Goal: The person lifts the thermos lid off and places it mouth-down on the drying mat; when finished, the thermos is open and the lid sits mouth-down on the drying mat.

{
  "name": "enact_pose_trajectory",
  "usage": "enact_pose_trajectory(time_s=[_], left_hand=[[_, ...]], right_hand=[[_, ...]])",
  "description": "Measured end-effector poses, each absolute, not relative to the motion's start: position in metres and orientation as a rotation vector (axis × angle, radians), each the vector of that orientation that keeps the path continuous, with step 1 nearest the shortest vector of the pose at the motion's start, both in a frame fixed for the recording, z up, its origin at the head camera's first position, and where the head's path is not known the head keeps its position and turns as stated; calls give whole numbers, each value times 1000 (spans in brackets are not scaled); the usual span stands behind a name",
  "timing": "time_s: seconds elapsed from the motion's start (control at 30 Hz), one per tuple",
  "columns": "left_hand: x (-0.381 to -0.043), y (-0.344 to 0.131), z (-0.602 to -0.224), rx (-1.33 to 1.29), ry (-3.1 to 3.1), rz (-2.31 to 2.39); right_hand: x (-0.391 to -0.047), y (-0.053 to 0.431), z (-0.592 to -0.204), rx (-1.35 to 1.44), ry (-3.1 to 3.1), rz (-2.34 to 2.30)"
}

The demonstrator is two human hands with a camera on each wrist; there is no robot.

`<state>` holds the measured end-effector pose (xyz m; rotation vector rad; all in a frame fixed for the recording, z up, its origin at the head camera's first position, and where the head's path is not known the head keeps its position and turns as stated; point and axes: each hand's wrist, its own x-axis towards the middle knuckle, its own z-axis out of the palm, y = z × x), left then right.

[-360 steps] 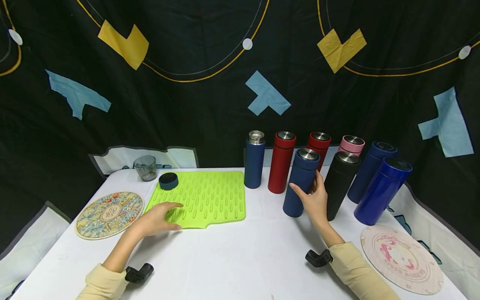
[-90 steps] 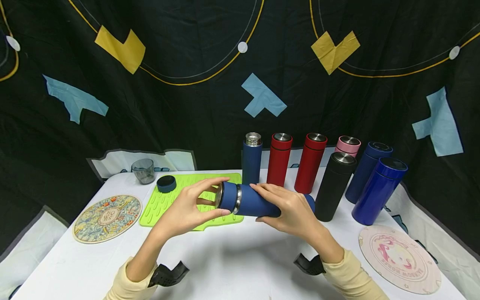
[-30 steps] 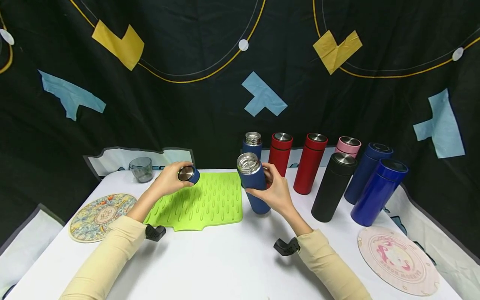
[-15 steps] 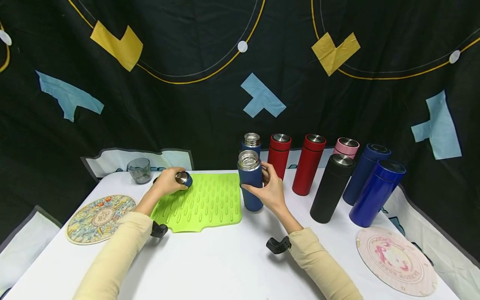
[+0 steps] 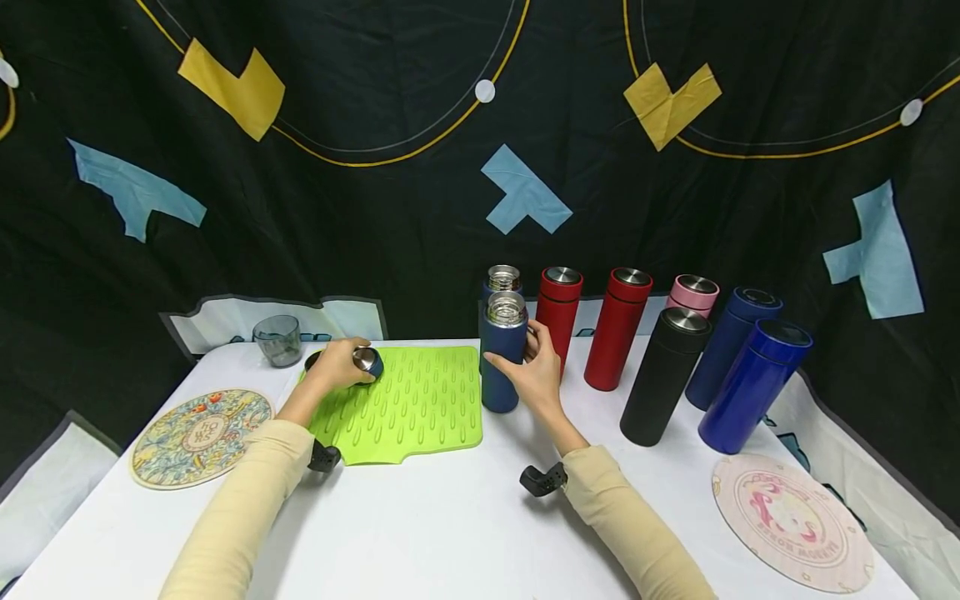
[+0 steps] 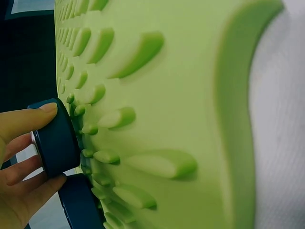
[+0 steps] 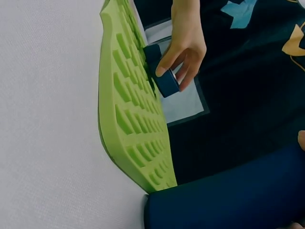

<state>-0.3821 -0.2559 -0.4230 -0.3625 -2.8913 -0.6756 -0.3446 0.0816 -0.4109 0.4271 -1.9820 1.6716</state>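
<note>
My left hand (image 5: 339,365) holds a dark blue bottle lid (image 6: 59,138) between thumb and fingers, low over the green drying mat (image 5: 420,408), its metal side facing the head camera. In the left wrist view the lid meets the mat's raised nubs. Right beside it on the mat is a second blue lid (image 6: 81,200), mostly covered by the hand in the head view. My right hand (image 5: 540,371) grips a lidless blue thermos bottle (image 5: 501,379), upright by the mat's right edge. Close behind it stands another lidless blue bottle (image 5: 504,277), largely hidden.
Red bottles (image 5: 558,312), a black bottle (image 5: 663,379), a pink one (image 5: 692,293) and blue ones (image 5: 753,387) stand to the right. A pink round mat (image 5: 795,521) lies near right. At left are a glass (image 5: 277,342) and a patterned round mat (image 5: 202,437).
The right-hand bottle, capped 12 seconds ago, has lost its lid and moved left beside the mat. My left hand has lowered that lid to the mat, next to the other lid.
</note>
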Motion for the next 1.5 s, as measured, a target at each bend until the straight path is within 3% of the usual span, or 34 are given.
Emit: enact_pose_trajectory(time_s=[0.5, 1.17, 1.5], left_hand=[[-378, -248, -417, -301, -2933, -629], [-372, -251, -417, -285, -2937, -642], [-345, -253, -410, -426, -2829, -627]], right_hand=[[-356, 82, -417, 365, -1975, 1713], [-347, 87, -423, 385, -2177, 1589], [-336, 102, -416, 475, -2151, 1626]])
